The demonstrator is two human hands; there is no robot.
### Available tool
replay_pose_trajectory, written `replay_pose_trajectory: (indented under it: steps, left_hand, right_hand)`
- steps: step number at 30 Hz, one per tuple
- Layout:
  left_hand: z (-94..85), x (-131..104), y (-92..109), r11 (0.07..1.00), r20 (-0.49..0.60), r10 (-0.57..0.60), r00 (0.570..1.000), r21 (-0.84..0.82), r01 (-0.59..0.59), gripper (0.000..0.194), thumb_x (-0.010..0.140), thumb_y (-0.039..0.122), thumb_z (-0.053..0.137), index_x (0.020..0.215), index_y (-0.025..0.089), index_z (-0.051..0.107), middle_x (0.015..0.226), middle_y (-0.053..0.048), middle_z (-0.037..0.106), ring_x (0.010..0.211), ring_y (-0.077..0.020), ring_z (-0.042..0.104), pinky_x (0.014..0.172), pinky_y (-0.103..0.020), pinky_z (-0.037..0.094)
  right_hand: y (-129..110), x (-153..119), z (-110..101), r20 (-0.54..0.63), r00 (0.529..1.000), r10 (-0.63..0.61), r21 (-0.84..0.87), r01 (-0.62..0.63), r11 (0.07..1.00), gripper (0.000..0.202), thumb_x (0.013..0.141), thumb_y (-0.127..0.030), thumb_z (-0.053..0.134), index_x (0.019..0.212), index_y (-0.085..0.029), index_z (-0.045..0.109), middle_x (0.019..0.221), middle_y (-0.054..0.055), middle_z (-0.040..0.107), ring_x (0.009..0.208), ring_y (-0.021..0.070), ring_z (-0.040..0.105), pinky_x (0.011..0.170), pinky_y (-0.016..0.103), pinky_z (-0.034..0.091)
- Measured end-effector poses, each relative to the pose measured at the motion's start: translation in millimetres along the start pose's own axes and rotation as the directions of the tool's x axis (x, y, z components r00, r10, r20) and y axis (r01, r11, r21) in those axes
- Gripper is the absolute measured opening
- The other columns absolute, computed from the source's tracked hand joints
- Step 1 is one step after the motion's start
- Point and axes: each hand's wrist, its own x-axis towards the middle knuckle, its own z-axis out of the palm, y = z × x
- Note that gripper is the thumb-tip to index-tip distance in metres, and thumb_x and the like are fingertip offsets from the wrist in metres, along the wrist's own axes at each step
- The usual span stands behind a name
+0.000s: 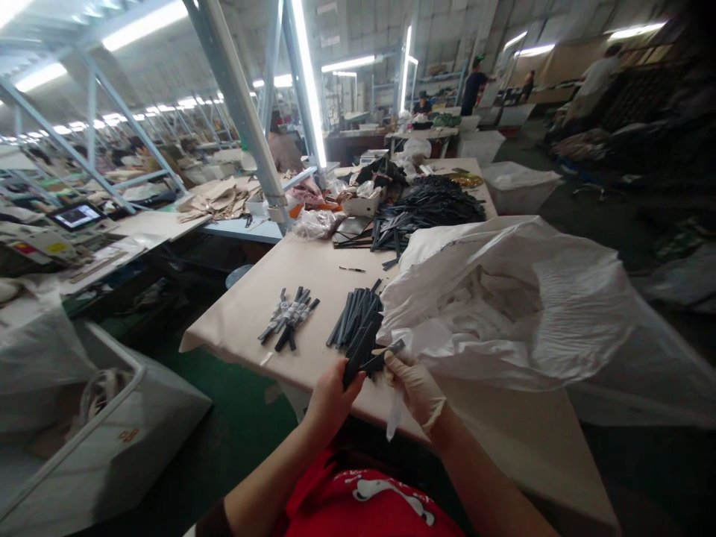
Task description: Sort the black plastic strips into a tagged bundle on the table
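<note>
My bare left hand (334, 393) is closed around a bunch of dark fabric strips (361, 347) at the table's front edge. Beside it my right hand (412, 384), in a pale glove, pinches the end of a dark strip (396, 347). A thin white ribbon (394, 415) hangs below the right hand. Just beyond my hands lies a pile of loose dark strips (347, 317). Farther left on the table are several strip bundles (288, 319) with white wrapping around their middles.
A large white sack (503, 298), its mouth open, covers the table's right side. A black heap of strips (436, 201) lies at the back. A pen (352, 269) rests on the tabletop (235, 321). A metal post (246, 112) rises behind; a white bin (139, 432) stands left.
</note>
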Motion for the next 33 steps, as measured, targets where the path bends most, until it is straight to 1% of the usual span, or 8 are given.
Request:
replay_pose_trajectory:
  steps: [4,9,13,15,19,23,28,33]
  left_hand:
    - [8.9,-5,0,0.982,0.054,-0.006,0.999,-0.186,0.016,0.023,0.079,0.04,0.044,0.083,0.018,0.049,0.058,0.003,0.051,0.053,-0.0119,0.05,0.054,-0.023,0.037]
    - [6.7,-7,-10,0.94,0.251,-0.013,0.968,-0.327,0.097,0.03,0.081,0.042,0.039,0.094,0.016,0.048,0.058,0.003,0.054,0.044,-0.0088,0.046,0.045,-0.02,0.035]
    - [-1.4,4,-9,0.901,0.084,-0.075,0.994,-0.422,0.104,0.036,0.079,0.046,0.04,0.096,0.016,0.049,0.051,0.007,0.043,0.039,-0.0066,0.035,0.04,-0.018,0.028]
    - [-8.5,9,-10,0.907,0.073,-0.081,0.994,-0.407,0.104,0.034,0.075,0.046,0.047,0.087,0.015,0.053,0.049,0.007,0.04,0.042,-0.0066,0.035,0.042,-0.018,0.028]
    - [-17.0,18,-19,0.928,0.08,-0.09,0.993,-0.354,0.113,0.03,0.072,0.045,0.052,0.068,0.015,0.052,0.05,0.006,0.038,0.047,-0.0068,0.036,0.045,-0.018,0.028]
    - [-23.2,30,-36,0.913,0.028,-0.097,0.995,-0.395,0.1,0.029,0.076,0.044,0.049,0.073,0.015,0.051,0.054,0.005,0.041,0.05,-0.0076,0.038,0.048,-0.019,0.031]
    - [-38.0,45,-66,0.906,0.063,-0.131,0.989,-0.397,0.145,0.03,0.077,0.045,0.049,0.07,0.015,0.05,0.054,0.005,0.041,0.05,-0.0076,0.037,0.048,-0.019,0.03]
    - [-53.2,85,-114,0.907,0.02,-0.191,0.981,-0.378,0.184,0.032,0.079,0.047,0.044,0.075,0.016,0.05,0.055,0.005,0.045,0.049,-0.0085,0.042,0.049,-0.019,0.034]
  right_hand:
    - [8,-12,-2,0.092,0.996,0.001,-0.08,0.006,0.997,0.032,0.065,-0.043,0.067,0.082,-0.015,0.068,0.052,-0.002,0.049,0.048,0.0078,0.036,0.046,0.024,0.022]
    - [1,-16,1,-0.089,0.987,-0.132,-0.15,0.118,0.982,0.026,0.066,-0.044,0.066,0.072,-0.018,0.067,0.047,-0.006,0.04,0.045,0.0066,0.025,0.045,0.025,0.018]
    - [-3,-14,24,0.042,0.999,0.006,-0.141,0.0,0.99,0.032,0.061,-0.046,0.069,0.076,-0.018,0.065,0.053,-0.005,0.045,0.046,0.0061,0.027,0.042,0.023,0.017]
    - [-7,-8,31,0.102,0.994,0.044,-0.097,-0.034,0.995,0.039,0.061,-0.049,0.068,0.083,-0.018,0.065,0.051,-0.005,0.042,0.044,0.0057,0.026,0.041,0.022,0.016]
    - [-8,13,42,-0.071,0.996,-0.047,0.094,0.054,0.994,0.047,0.066,-0.057,0.059,0.092,-0.018,0.063,0.043,-0.009,0.027,0.038,0.0055,0.017,0.037,0.023,0.013]
    - [8,32,62,-0.037,0.991,0.129,0.073,-0.126,0.989,0.039,0.059,-0.052,0.068,0.077,-0.017,0.062,0.044,-0.008,0.032,0.038,0.0045,0.022,0.037,0.022,0.015]
    - [31,69,86,-0.013,0.989,0.149,0.176,-0.144,0.974,0.044,0.063,-0.057,0.062,0.083,-0.018,0.062,0.039,-0.011,0.026,0.034,0.0042,0.017,0.036,0.021,0.015]
    - [76,108,109,0.068,0.925,0.374,0.116,-0.38,0.918,0.035,0.061,-0.05,0.068,0.065,-0.017,0.057,0.04,-0.011,0.028,0.033,0.0025,0.018,0.033,0.019,0.012]
